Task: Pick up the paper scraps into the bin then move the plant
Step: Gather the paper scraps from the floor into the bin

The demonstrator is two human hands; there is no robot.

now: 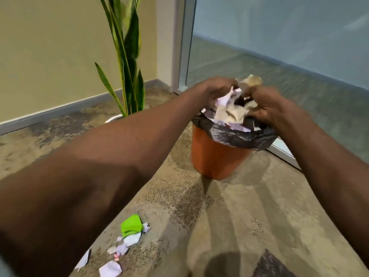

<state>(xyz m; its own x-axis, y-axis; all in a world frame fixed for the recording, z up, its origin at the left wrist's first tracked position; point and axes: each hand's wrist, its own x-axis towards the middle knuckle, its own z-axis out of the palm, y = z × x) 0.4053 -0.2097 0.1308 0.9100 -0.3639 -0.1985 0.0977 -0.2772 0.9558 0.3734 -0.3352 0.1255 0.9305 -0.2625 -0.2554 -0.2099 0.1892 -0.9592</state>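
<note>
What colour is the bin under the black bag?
The bin is orange, lined with a black bag. The head view shows it best.

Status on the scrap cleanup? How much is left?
Partly done. The orange bin already holds a heap of paper. In hand: left hand and right hand are over the bin with crumpled paper between them. Left: the green scrap and white scraps on the floor; the plant is still by the wall.

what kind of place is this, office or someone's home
Probably an office corridor or lobby: a frosted glass partition in a metal frame, a speckled hard floor, a potted plant and a lined orange bin.
</note>
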